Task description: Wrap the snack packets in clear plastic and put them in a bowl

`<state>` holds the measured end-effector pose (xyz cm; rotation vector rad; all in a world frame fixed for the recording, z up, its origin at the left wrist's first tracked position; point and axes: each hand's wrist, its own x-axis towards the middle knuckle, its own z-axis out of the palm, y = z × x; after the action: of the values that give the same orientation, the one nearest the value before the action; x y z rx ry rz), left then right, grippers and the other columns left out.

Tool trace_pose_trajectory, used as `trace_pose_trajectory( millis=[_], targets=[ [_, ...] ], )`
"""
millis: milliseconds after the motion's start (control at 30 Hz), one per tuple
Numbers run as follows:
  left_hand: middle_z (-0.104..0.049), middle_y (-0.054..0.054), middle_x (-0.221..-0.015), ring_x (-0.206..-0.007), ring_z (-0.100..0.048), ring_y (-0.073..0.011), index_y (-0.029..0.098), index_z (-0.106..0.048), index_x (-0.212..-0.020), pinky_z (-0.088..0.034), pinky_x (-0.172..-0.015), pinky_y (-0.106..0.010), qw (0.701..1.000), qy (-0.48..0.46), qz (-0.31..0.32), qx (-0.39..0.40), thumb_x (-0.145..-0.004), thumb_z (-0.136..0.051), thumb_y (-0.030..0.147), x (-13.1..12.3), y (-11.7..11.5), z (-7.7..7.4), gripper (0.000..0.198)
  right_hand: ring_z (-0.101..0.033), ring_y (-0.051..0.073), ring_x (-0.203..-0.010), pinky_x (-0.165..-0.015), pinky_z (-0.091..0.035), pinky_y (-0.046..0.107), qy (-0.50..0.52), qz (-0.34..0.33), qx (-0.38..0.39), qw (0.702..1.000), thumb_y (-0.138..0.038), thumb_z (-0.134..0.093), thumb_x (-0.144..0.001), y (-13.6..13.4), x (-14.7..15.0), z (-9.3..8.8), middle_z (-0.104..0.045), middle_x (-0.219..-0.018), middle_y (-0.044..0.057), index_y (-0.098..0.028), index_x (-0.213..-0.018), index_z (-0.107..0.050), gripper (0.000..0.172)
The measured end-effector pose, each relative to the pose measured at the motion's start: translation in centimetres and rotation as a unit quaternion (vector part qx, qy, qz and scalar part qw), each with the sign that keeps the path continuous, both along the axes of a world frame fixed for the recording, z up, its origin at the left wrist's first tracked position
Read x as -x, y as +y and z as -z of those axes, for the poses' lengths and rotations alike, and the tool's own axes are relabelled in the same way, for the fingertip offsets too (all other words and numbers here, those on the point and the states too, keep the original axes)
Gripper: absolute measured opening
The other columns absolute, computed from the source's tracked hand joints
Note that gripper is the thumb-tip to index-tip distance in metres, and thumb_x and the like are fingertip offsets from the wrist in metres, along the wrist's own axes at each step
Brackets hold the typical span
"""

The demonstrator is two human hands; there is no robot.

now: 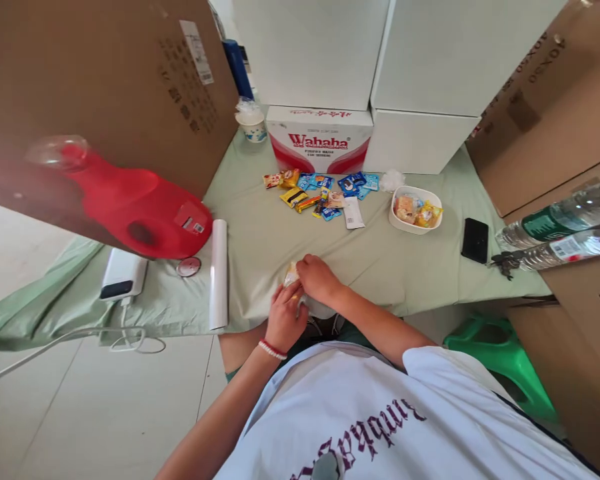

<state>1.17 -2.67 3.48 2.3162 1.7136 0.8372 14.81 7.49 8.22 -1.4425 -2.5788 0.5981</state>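
Near the front edge of the table, both hands are on a small wrapped snack (291, 273) in pale yellow, see-through packaging. My left hand (286, 320) wraps its fingers round the lower part. My right hand (318, 278) is closed in a pinch at the upper right side of the wrapper. The fingers cover much of the snack, so its exact kind is hidden. Beyond the hands lie several small snack packets (325, 193) in blue, yellow, red and white. To their right, a white oval tub (416, 229) holds a few wrapped snacks.
A white roll (219, 273), red jug (145, 210) and power bank (123, 275) with a cable occupy the left. At right are a black phone (475, 241) and clear bottles (565, 250). A Wahaha box (320, 141) and white boxes close off the back.
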Motion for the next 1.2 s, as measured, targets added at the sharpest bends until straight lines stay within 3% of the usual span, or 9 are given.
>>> trace_pose_trajectory(
  millis=[133, 333, 433, 533, 633, 733, 967, 1100, 1200],
  targets=[
    [-0.077, -0.007, -0.109, -0.119, -0.066, -0.0272, 0.023, -0.071, -0.102, -0.050, -0.108, -0.051, 0.995, -0.050, -0.071, -0.039, -0.091, -0.052, 0.015, 3.8, -1.3, 0.6, 0.023, -0.052, 0.032, -0.118, -0.101, -0.047, 0.046, 0.002, -0.020, -0.068, 0.997, -0.044, -0.067, -0.097, -1.8, -0.2, 1.0, -0.063, -0.127, 0.019, -0.010, -0.127, -0.063, 0.046],
    [-0.075, -0.007, -0.102, -0.117, -0.065, -0.0284, 0.023, -0.069, -0.094, -0.049, -0.105, -0.049, 0.990, -0.040, -0.128, -0.051, -0.091, -0.054, 0.018, 4.6, 1.7, 1.5, 0.016, -0.053, 0.026, -0.125, -0.111, -0.044, 0.041, 0.121, 0.045, -0.029, 0.991, -0.017, -0.055, -0.100, -0.3, -3.9, 2.1, -0.061, -0.140, 0.014, -0.018, -0.137, -0.061, 0.038],
    [-0.073, -0.009, -0.103, -0.109, -0.066, -0.0274, 0.022, -0.068, -0.095, -0.050, -0.099, -0.045, 0.990, -0.020, -0.137, -0.039, -0.090, -0.052, 0.017, 3.6, 3.0, 2.5, 0.017, -0.058, 0.023, -0.126, -0.110, -0.046, 0.037, 0.244, 0.169, -0.024, 0.955, -0.023, -0.049, -0.103, 2.9, -10.1, 0.6, -0.064, -0.135, 0.012, -0.018, -0.142, -0.057, 0.040],
    [-0.072, -0.012, -0.108, -0.107, -0.066, -0.0285, 0.020, -0.069, -0.098, -0.050, -0.094, -0.043, 0.989, 0.033, -0.134, -0.047, -0.091, -0.054, 0.017, 2.7, 3.1, 3.3, 0.016, -0.065, 0.022, -0.113, -0.096, -0.052, 0.033, 0.277, 0.335, -0.084, 0.896, -0.036, -0.061, -0.097, 7.6, -19.5, -2.3, -0.067, -0.127, 0.011, -0.018, -0.145, -0.049, 0.052],
    [-0.072, -0.013, -0.108, -0.111, -0.065, -0.0296, 0.020, -0.069, -0.099, -0.049, -0.095, -0.042, 0.987, 0.058, -0.133, -0.066, -0.090, -0.056, 0.015, 2.4, 2.7, 3.7, 0.016, -0.065, 0.021, -0.108, -0.093, -0.049, 0.032, 0.188, 0.479, -0.184, 0.837, -0.039, -0.053, -0.101, 12.6, -28.6, -5.1, -0.066, -0.127, 0.015, -0.013, -0.143, -0.047, 0.050],
    [-0.072, -0.013, -0.109, -0.110, -0.066, -0.0290, 0.020, -0.068, -0.101, -0.049, -0.095, -0.041, 0.986, 0.060, -0.136, -0.075, -0.090, -0.057, 0.014, 2.4, 2.5, 3.8, 0.017, -0.064, 0.021, -0.106, -0.093, -0.046, 0.032, 0.039, 0.527, -0.156, 0.834, -0.034, -0.033, -0.108, 16.4, -33.7, -5.7, -0.067, -0.122, 0.021, -0.005, -0.137, -0.053, 0.045],
    [-0.072, -0.012, -0.109, -0.110, -0.066, -0.0283, 0.021, -0.067, -0.101, -0.050, -0.094, -0.040, 0.984, 0.067, -0.145, -0.083, -0.090, -0.056, 0.014, 2.2, 2.5, 3.7, 0.016, -0.065, 0.030, -0.113, -0.095, -0.046, 0.040, -0.145, 0.481, -0.007, 0.865, -0.022, -0.057, -0.098, 19.0, -32.7, -3.2, -0.071, -0.117, 0.023, -0.011, -0.115, -0.074, 0.027],
    [-0.072, -0.012, -0.108, -0.109, -0.067, -0.0285, 0.021, -0.066, -0.101, -0.050, -0.094, -0.041, 0.983, 0.070, -0.145, -0.083, -0.090, -0.057, 0.014, 2.2, 2.5, 3.5, 0.016, -0.056, 0.039, -0.130, -0.097, -0.045, 0.047, -0.253, 0.452, -0.028, 0.855, -0.016, -0.061, -0.094, 20.3, -32.2, -5.1, -0.068, -0.118, 0.031, -0.002, -0.112, -0.075, 0.026],
    [-0.072, -0.011, -0.107, -0.109, -0.066, -0.0287, 0.022, -0.066, -0.100, -0.050, -0.094, -0.041, 0.984, 0.073, -0.146, -0.070, -0.089, -0.057, 0.015, 2.1, 2.4, 3.4, 0.016, -0.061, 0.035, -0.123, -0.096, -0.046, 0.046, -0.248, 0.444, -0.078, 0.857, -0.020, -0.050, -0.102, 22.4, -31.2, -6.6, -0.067, -0.118, 0.029, -0.003, -0.119, -0.073, 0.033]
  ],
)
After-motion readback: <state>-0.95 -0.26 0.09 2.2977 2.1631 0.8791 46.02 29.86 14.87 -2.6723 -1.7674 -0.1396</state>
